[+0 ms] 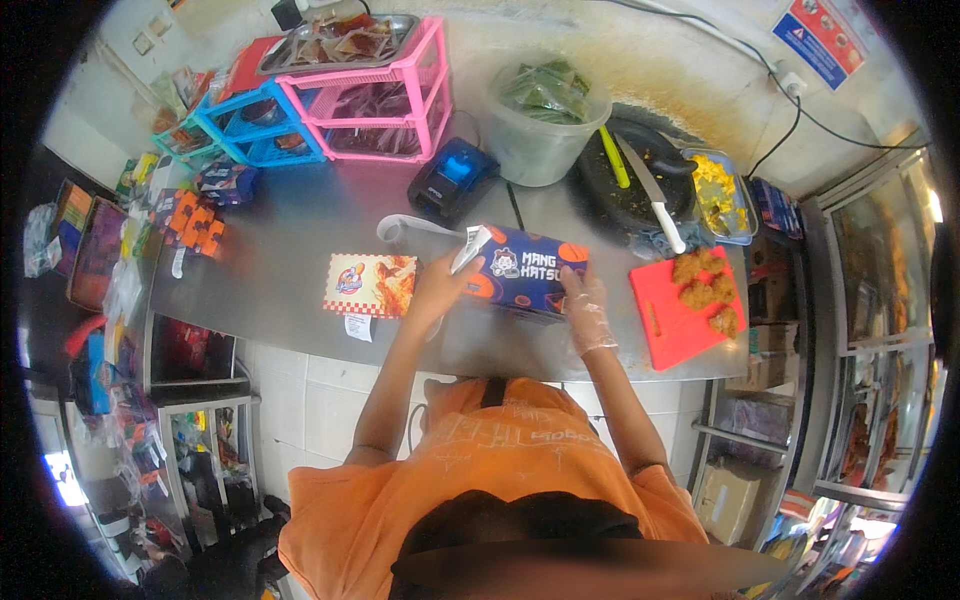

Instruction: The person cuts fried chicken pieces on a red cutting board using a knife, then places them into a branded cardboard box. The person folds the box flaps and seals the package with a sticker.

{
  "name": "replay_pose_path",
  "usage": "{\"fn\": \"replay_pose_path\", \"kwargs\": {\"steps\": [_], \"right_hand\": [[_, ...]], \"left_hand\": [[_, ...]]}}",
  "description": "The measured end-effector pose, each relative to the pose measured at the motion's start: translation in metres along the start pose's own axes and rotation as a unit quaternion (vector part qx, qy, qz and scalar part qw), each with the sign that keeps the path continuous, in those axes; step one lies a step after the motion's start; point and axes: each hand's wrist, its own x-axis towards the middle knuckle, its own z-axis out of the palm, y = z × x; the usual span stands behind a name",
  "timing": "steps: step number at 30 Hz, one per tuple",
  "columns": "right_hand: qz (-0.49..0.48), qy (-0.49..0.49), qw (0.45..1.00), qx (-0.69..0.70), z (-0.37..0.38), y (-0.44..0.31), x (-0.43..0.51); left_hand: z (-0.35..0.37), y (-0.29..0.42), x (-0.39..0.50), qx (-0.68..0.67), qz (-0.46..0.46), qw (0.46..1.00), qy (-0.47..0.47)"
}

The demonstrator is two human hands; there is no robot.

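A dark blue cardboard food box with orange pictures and printed writing is held level over the steel table, close to its front edge. My left hand is at the box's left end, with a folded white paper slip pinched in its fingers. In a clear plastic glove, my right hand grips the right end of the box. Left of my left hand lies a cream and red cardboard box with a chicken picture. A printed receipt sticks out from under its front side.
Breaded fried pieces lie on a red cutting board at right. Behind it, a white-handled knife rests across a black stone mortar. A receipt printer, a plastic bucket and a pink rack line the back.
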Motion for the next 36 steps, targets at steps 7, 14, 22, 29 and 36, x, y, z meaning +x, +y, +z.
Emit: {"fn": "replay_pose_path", "kwargs": {"steps": [7,14,22,29,36], "right_hand": [[-0.027,-0.022,0.995,-0.094,-0.012,0.015,-0.004],[-0.011,-0.2,0.965,0.168,-0.066,0.09,0.03],[-0.172,-0.428,0.873,-0.159,-0.056,0.208,0.085],[-0.166,-0.417,0.877,-0.169,-0.045,0.231,0.094],[-0.056,-0.374,0.914,-0.145,-0.082,0.23,0.063]], "left_hand": [[0.007,-0.002,-0.011,-0.119,-0.015,0.992,0.03],[-0.013,-0.028,-0.048,-0.112,-0.048,0.956,0.268],[-0.004,0.014,-0.026,-0.185,-0.136,0.969,0.095],[0.001,0.036,0.001,-0.103,-0.123,0.986,-0.043],[0.029,0.017,-0.044,-0.128,-0.161,0.979,-0.002]]}}
